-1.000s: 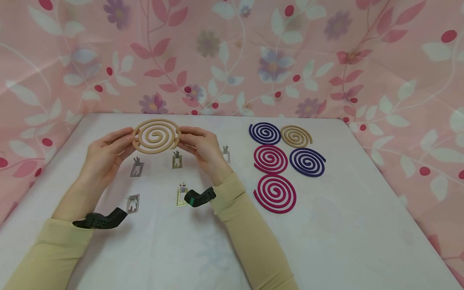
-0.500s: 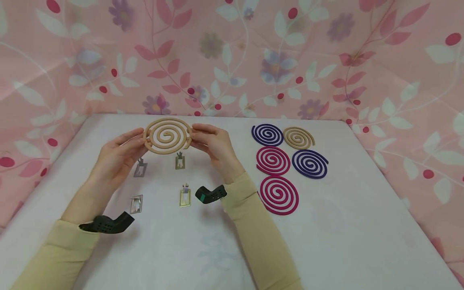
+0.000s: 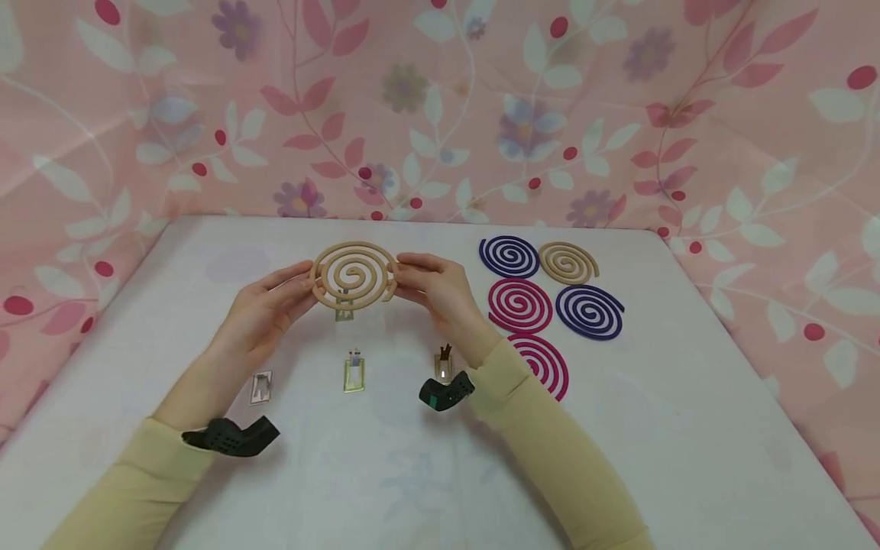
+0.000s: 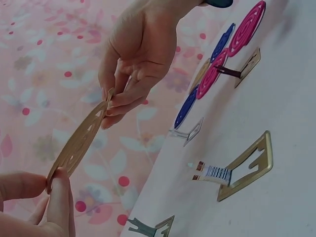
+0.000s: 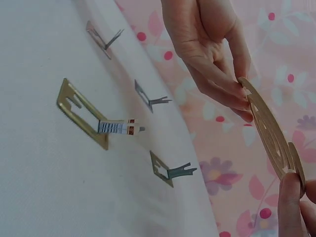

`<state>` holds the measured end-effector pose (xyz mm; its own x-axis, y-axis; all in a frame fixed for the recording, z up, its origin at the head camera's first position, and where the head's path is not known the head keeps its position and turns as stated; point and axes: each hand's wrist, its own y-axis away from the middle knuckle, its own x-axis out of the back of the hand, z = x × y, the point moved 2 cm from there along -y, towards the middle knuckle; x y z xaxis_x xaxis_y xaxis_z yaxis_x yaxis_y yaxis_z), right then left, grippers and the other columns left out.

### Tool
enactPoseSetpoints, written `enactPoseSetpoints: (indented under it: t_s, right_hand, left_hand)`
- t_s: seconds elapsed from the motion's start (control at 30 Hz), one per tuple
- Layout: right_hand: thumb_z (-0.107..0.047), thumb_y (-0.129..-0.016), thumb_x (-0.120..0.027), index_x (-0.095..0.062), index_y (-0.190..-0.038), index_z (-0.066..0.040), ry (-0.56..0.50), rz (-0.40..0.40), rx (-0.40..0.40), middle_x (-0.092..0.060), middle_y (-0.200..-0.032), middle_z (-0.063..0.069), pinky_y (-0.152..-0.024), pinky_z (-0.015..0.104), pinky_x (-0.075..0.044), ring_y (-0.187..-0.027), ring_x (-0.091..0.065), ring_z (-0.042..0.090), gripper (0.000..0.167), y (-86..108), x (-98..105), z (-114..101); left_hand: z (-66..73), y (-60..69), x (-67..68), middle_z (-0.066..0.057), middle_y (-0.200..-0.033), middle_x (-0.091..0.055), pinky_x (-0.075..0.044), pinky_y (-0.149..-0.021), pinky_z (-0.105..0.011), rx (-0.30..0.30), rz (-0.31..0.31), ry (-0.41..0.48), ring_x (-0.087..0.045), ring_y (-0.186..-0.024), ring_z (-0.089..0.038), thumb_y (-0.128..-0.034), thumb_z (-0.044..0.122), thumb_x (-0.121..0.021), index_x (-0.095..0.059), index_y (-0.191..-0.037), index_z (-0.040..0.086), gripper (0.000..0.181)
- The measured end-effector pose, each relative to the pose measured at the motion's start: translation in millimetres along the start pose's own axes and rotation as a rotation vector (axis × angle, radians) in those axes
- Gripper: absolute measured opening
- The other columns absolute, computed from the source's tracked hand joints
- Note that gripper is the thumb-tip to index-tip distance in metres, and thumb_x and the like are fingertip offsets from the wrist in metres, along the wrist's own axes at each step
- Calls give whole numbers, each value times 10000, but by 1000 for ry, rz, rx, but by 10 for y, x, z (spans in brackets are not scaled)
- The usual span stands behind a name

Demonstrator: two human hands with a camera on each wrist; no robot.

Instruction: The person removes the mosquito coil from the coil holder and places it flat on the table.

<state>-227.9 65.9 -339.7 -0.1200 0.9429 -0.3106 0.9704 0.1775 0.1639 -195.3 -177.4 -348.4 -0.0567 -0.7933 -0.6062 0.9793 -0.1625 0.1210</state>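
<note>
Both hands hold a tan mosquito coil [image 3: 354, 273] in the air above the table, pinched at opposite edges. My left hand [image 3: 264, 317] grips its left rim between thumb and fingers; my right hand [image 3: 447, 298] does the same at the right rim. From the left wrist view the coil [image 4: 79, 140] appears nearly edge-on. Beneath it, on the white cloth, several small metal stands with raised prongs are set out apart, among them a gold one [image 3: 354, 376], a silver one [image 3: 261, 388] and a brown-pronged one [image 3: 444, 368]. Another stand [image 3: 344, 315] is partly hidden behind the coil.
Right of the hands lie more coils: dark blue [image 3: 509, 257], tan [image 3: 567, 263], pink [image 3: 520, 305], a second blue [image 3: 590, 312] and a second pink one [image 3: 550, 367], partly covered by the right sleeve. A pink floral curtain [image 3: 440, 114] hangs behind the table.
Both hands have carried the tan coil to the right and, lately, a little lower in the head view. The stands and the other coils stay where they lie.
</note>
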Motion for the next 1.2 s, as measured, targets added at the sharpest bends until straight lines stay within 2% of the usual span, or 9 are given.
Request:
enactPoseSetpoints:
  t_s: [0.23,0.4,0.53,0.63,0.87,1.03,1.2]
  right_hand:
    - [9,-944,-640,-628,-1275,41,-49,-6,-70,-673,-1210,166,-908,317,-577,-956,-704,189,333,144,224,21]
    - [-15,-965,-618,-608,-1308,21,-68,-17,-102,-655,-1249,148,-931,315,-566,-1019,-694,194,345,271,439,22]
    - [-3,-978,-589,-560,-1352,45,-73,-23,-111,-672,-1194,120,-942,323,-561,-1006,-702,183,378,374,612,15]
    - [28,-989,-548,-503,-1396,64,-96,-22,-129,-671,-1170,99,-953,325,-555,-1002,-701,172,411,460,734,12]
    - [34,-998,-525,-456,-1443,37,-145,14,-165,-669,-1192,71,-950,325,-555,-1049,-696,169,451,651,984,-6]
    - [23,-1001,-531,-429,-1468,32,-185,13,-168,-694,-1182,64,-961,325,-550,-1064,-696,171,478,770,1137,-8]
    - [10,-1006,-531,-430,-1477,21,-168,10,-147,-709,-1174,41,-960,321,-553,-1061,-694,155,482,867,1277,-13]
  left_hand:
    - [-184,29,-118,-39,-1109,-700,-557,-914,-230,61,2,-58,-695,-1017,-106,-956,-43,-605,-612,-1177,25,231]
    - [-348,33,-242,-35,-1138,-667,-539,-946,-225,99,4,-94,-689,-1020,-90,-983,-22,-570,-411,-1396,-66,444]
    - [-494,25,-350,-34,-1216,-591,-527,-962,-219,106,17,-153,-679,-1015,-59,-1000,-23,-533,-320,-1481,-106,532]
    - [-596,24,-450,-38,-1241,-566,-527,-963,-216,108,25,-185,-676,-1007,-43,-1004,-31,-514,-342,-1475,-111,508]
    - [-799,56,-668,-60,-1186,-640,-540,-949,-229,105,62,-220,-681,-974,-37,-987,-31,-542,-414,-1433,-117,472]
    - [-950,96,-785,-118,-1271,-605,-538,-960,-241,106,86,-208,-673,-985,-43,-976,-46,-549,-444,-1413,-106,454]
    - [-1129,108,-861,-103,-1205,-648,-550,-949,-264,91,102,-188,-686,-970,-67,-956,-61,-566,-491,-1367,-104,421]
